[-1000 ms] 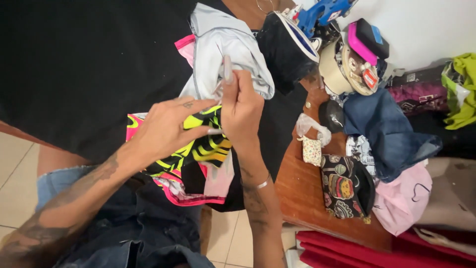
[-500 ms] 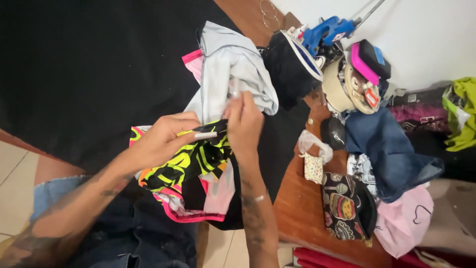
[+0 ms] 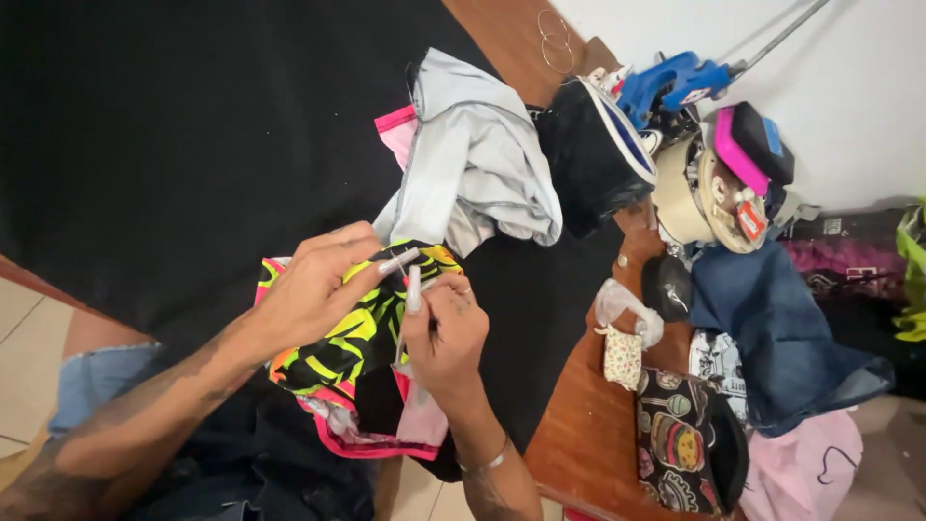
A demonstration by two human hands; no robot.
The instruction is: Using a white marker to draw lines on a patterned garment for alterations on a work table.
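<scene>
My left hand (image 3: 313, 289) and my right hand (image 3: 446, 333) both pinch a neon yellow, black and pink patterned garment (image 3: 352, 357) at the near edge of a black cloth-covered table (image 3: 193, 145). The fingers with long pale nails meet over the garment's top edge. Just beyond the hands lies a crumpled light grey garment (image 3: 477, 164) with a pink piece (image 3: 397, 130) showing under it.
A black bag with white trim (image 3: 588, 154), a blue tool (image 3: 675, 82), a roll of tape (image 3: 699, 193), folded denim (image 3: 781, 318), a small floral pouch (image 3: 622, 357), a patterned black pouch (image 3: 685, 449) and pink cloth (image 3: 805, 473) crowd the wooden surface (image 3: 579, 434) at right.
Both hands have drawn back toward me from the grey garment and now meet over the patterned garment, which is bunched nearer the table edge.
</scene>
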